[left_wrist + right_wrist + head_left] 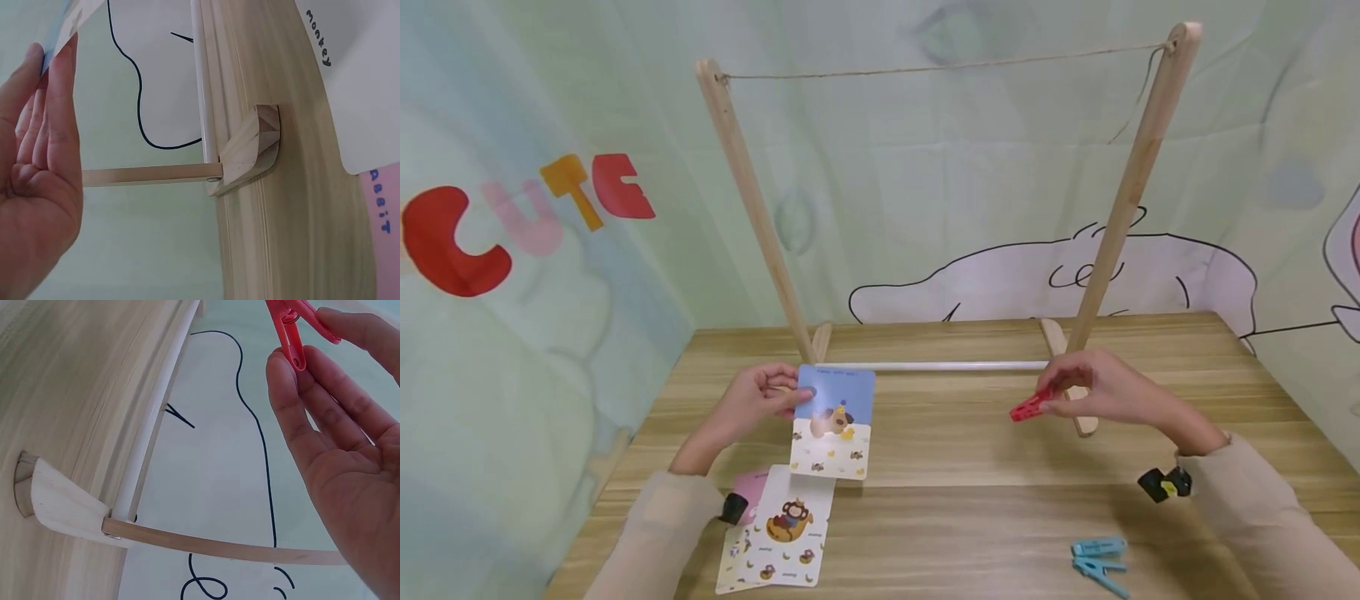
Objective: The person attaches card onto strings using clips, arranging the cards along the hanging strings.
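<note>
Head view: the left hand pinches a thin blue-and-cream rectangular card by its side edge, while the right hand pinches a red plastic clothespin. Gripped on one side only, the card could swing or slip; uneven finger pressure might spring the clothespin loose. The card, raised near a white monkey-printed card, looks glossy, flat and round-cornered, with a brown-eared dog printed on it.

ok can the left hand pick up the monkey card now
Probably not yet: the left hand holds a blue-topped card and likely needs freeing first, though the monkey card lies close by, atop other cards.
</note>
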Available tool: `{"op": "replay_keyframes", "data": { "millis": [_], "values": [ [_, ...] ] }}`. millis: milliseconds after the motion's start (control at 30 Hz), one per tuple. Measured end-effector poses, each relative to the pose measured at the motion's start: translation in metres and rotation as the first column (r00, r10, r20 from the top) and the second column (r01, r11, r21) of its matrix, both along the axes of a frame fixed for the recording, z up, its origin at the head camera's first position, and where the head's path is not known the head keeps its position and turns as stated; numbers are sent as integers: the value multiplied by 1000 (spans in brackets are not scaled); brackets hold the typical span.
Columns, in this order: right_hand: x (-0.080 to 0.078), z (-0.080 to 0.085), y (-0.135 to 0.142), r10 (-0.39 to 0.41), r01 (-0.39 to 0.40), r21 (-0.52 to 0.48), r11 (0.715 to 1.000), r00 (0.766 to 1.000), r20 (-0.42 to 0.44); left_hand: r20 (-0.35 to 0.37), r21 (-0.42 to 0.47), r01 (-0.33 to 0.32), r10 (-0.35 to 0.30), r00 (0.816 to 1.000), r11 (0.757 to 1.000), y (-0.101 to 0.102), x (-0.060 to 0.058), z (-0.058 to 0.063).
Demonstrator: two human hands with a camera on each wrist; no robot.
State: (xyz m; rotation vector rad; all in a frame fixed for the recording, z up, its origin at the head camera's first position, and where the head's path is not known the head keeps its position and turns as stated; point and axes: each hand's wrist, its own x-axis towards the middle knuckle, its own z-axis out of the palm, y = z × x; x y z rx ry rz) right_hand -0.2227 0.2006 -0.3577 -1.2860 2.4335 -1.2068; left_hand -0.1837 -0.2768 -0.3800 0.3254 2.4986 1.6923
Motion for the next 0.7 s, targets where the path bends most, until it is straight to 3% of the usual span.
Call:
{"op": "replay_keyframes", "data": {
  "millis": [700],
  "values": [
    [-11,12,-18,21,-20,-17,1000,999,24,-54,43,-14,16,998,999,0,-13,4]
  ]
}}
